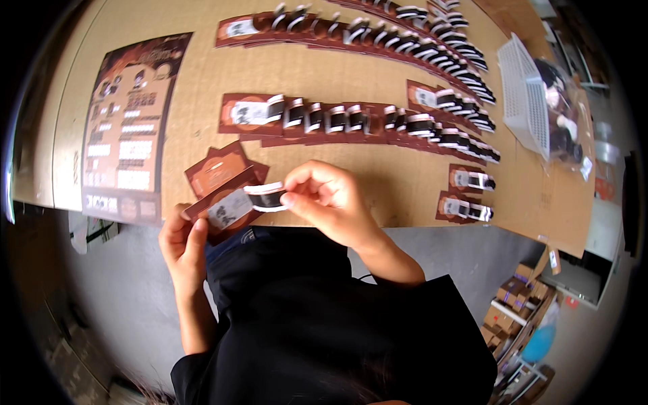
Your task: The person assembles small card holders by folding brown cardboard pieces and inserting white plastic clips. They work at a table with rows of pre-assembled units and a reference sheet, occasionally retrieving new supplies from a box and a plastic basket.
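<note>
My left hand (181,244) grips the left end of a dark brown card (223,194) with a white label, tilted at the front edge of the table. My right hand (341,209) pinches the right end of a short black-and-white strip (268,198) between thumb and finger. The strip bows outward, and its left end meets the card's right side; whether it is stuck there I cannot tell. Just beyond my left hand, a few loose brown cards (216,169) lie fanned on the cardboard-covered table (196,81).
Overlapping cards with similar strips lie in a middle row (344,121) and a far row (364,37). Two small groups of cards (466,179) sit at the right. A printed sheet (128,128) lies left; a white basket (523,94) and a clear bag (563,118) stand right.
</note>
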Available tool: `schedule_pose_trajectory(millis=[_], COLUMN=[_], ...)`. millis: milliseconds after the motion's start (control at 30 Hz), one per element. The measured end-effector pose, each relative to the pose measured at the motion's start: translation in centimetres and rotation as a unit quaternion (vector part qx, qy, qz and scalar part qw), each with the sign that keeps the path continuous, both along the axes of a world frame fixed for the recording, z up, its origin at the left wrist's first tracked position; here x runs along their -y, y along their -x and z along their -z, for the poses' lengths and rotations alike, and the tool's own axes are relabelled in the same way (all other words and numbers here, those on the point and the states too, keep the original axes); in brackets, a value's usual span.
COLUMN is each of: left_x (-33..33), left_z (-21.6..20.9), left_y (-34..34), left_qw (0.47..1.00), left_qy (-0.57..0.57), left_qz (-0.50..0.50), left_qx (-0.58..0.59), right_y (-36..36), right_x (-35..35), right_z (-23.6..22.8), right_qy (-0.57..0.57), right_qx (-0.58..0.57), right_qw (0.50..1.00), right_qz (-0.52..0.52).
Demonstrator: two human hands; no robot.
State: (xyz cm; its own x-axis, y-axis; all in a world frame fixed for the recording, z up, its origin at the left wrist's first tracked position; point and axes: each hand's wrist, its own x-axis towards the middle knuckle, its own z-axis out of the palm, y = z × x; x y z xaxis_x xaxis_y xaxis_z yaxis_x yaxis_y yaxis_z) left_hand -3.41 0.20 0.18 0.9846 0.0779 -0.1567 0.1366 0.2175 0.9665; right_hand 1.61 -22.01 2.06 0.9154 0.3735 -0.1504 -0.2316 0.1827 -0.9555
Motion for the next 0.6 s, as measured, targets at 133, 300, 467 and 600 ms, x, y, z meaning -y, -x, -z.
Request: schedule_pose_trajectory(millis=[133, 300, 467, 600], left_x=[0.7, 0.7, 0.1, -1.4], left_z=[-0.6, -0.3, 0.5, 1.7], left_y=[-0.7, -1.1, -0.9, -0.8], left_qw=[1.000, 1.000, 1.000, 1.000], left_qy=[0.008, 0.012, -0.015, -0.001], left_qz=[-0.004, 0.021, 0.022, 0.029], left_qx=[-0.030, -0.012, 0.000, -0.009], right_y=[0.4, 0.6, 0.5, 0.8], right_x=[0.3, 0.9, 1.0, 1.3], right_z=[0.5, 0.6, 0.6, 1.1], right_qy=[-0.033, -0.054, -0.076, -0.097], right_qx=[-0.022, -0.076, -0.083, -0.078], right_qw=[0.999, 0.996, 0.994, 0.992], right_qz=[-0.004, 0.001, 0.000, 0.016])
